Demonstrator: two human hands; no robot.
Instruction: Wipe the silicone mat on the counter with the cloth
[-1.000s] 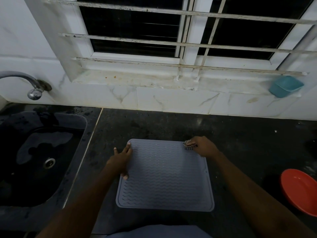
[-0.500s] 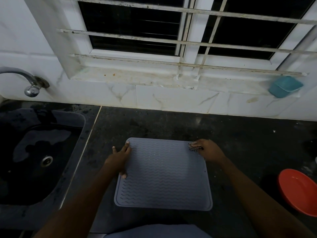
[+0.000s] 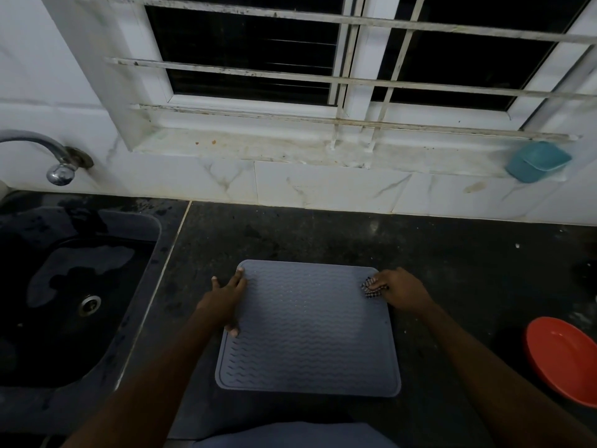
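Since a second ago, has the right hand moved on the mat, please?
Yes, slightly: the right hand, holding the cloth, slid nearer from the far right corner of the mat.

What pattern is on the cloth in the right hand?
A small dark-and-light check, seen in the head view where the cloth peeks from under the right hand.

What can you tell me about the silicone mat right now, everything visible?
The silicone mat is a grey, roughly square sheet with rounded corners, a raised rim and rows of wavy ridges. It lies flat on the dark counter, in front of the person. The left hand rests on its left edge, fingers straight. The right hand holds a small checked cloth against it near the far right corner.
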